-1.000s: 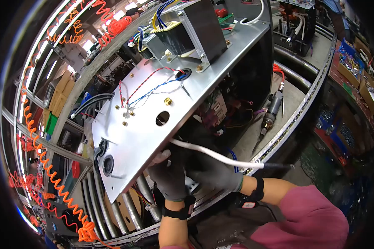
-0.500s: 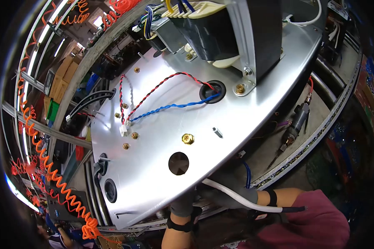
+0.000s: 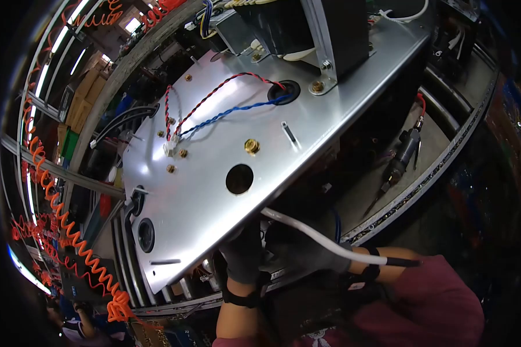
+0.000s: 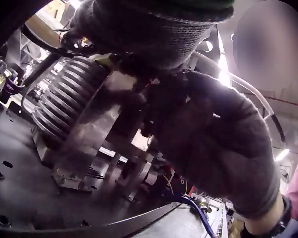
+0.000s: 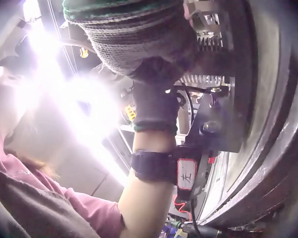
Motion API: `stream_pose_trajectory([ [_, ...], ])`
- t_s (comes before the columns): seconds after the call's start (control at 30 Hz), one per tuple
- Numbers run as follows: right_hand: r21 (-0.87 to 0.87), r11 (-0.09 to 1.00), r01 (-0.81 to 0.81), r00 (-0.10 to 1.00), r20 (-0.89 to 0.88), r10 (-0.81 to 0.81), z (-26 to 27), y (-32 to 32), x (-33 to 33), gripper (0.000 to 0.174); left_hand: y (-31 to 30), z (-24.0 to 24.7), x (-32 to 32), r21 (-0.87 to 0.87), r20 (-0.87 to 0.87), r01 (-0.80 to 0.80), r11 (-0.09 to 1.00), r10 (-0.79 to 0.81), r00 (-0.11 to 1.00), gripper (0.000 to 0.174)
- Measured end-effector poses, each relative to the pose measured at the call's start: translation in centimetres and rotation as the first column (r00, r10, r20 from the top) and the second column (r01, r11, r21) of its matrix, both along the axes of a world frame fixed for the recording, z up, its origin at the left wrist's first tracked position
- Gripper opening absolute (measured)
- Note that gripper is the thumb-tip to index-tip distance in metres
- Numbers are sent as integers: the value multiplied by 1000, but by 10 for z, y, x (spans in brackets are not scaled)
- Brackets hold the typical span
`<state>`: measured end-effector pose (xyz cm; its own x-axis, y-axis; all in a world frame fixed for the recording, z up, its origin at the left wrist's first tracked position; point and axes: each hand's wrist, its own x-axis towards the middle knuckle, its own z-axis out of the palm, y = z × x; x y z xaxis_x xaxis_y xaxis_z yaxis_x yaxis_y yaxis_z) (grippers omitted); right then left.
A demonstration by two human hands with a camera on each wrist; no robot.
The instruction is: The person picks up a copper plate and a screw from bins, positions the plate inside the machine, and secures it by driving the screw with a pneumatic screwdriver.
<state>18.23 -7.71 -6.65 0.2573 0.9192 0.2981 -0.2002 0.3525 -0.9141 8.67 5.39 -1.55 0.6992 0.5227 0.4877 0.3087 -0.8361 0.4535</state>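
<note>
A bright metal panel (image 3: 197,214) slopes across the head view, with twisted red-black and blue wires (image 3: 231,110) on its face. Beneath its lower edge, my grey-gloved left hand (image 3: 241,254) and right hand (image 3: 307,251) are close together, fingers hidden. A white cable (image 3: 312,232) with a black end passes over my right wrist. In the left wrist view, my left hand (image 4: 139,34) is above my right (image 4: 218,139), beside a ribbed metal coil (image 4: 69,94). The right wrist view has my right hand (image 5: 139,39) above my left (image 5: 156,104); what either touches is too dark to tell.
A transformer (image 3: 275,29) and upright metal bracket (image 3: 338,40) stand on the panel. A pneumatic tool (image 3: 403,157) lies to the right, inside the curved rail (image 3: 440,170). Rollers (image 3: 130,260) run below left, and an orange coiled hose (image 3: 69,231) hangs at left.
The panel fills more of the head view than a second ago and has shifted slightly up since half a second ago. The left fingers once visible at its edge are now hidden.
</note>
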Motion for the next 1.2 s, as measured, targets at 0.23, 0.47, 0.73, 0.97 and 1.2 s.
stream_pose_trajectory([
  [0.23, -167, 974, 155, 982, 139, -132, 56, -6, 13, 54, -20, 27, 30, -252, 489, 174, 952, -30, 872, 31],
  [0.47, -132, 985, 111, 986, 135, -93, 78, -15, 17, 67, -24, 12, 35, -193, 548, 79, 978, 41, 835, 28],
  [0.73, -144, 981, 130, 990, 82, -119, 70, -8, 13, 47, -20, 32, 29, -203, 525, 113, 973, 11, 851, 26],
  [0.97, -110, 984, 143, 985, 113, -131, 72, -8, 12, 46, -20, 41, 22, -187, 459, 173, 967, -70, 886, 17],
  [1.2, -166, 980, 110, 992, 84, -97, 74, -11, 14, 62, -16, 27, 25, 157, 306, 55, 986, -101, 947, 20],
])
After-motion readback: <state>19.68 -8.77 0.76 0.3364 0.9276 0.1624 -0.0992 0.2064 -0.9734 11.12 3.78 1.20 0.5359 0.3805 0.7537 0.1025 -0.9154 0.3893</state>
